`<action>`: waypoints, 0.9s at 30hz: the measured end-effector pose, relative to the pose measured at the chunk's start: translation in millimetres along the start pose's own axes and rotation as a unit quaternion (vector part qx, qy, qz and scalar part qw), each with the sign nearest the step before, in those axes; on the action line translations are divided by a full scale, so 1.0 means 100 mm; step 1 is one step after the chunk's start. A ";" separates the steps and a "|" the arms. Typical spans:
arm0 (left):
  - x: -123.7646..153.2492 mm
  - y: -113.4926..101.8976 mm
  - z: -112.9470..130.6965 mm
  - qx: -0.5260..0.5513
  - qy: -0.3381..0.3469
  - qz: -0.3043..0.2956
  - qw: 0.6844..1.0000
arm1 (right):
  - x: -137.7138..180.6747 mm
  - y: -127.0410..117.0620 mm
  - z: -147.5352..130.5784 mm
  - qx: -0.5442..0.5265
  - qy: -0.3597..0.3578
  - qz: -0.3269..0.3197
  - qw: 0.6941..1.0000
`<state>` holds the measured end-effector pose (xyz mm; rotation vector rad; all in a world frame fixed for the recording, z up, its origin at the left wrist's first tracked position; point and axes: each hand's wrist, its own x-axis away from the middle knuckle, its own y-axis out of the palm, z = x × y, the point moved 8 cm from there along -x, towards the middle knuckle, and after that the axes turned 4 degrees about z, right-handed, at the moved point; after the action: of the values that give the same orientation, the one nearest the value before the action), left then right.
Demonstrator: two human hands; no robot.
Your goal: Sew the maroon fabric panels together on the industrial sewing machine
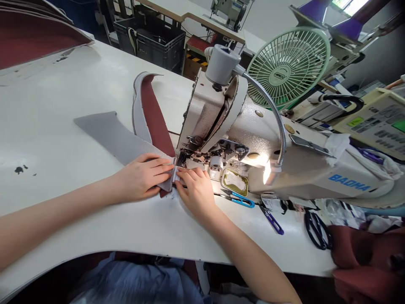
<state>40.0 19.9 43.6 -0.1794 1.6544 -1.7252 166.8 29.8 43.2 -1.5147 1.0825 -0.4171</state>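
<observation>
A grey fabric strip [123, 143] lies on the table with its right end at the sewing machine's needle area [183, 158]. A curved strip with a maroon face [155, 114] and grey edge bends up behind it, and a maroon corner shows under the grey end. My left hand [141, 177] rests flat on the grey strip, fingers stretched toward the needle. Close beside it, my right hand [198, 190] has its fingers bent and its thumb and fingertips on a small pale fabric edge [175, 174]. What lies under the right fingertips is partly hidden.
The machine head [218, 109] and its lit lamp [270, 173] rise at the right. Blue thread snips [242, 200], purple snips [272, 220], black-handled scissors [318, 230] and a small tin [236, 182] lie nearby. Maroon panels [38, 38] are stacked back left; a green fan [287, 67] stands behind.
</observation>
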 end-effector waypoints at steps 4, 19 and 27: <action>0.00 -0.02 0.00 0.009 -0.003 -0.014 1.000 | 0.02 -0.08 0.07 -0.011 0.019 -0.013 1.000; 0.07 0.06 -0.18 0.102 -0.074 -0.013 0.992 | 0.06 0.04 -0.16 -0.029 -0.084 -0.003 0.996; -0.06 0.08 -0.31 0.066 -0.076 0.004 0.995 | -0.07 0.11 -0.07 0.070 -0.080 -0.014 0.994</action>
<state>29.9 49.6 33.7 -0.2355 1.4241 -1.7637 152.8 32.5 37.0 -1.4140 0.8897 -0.3761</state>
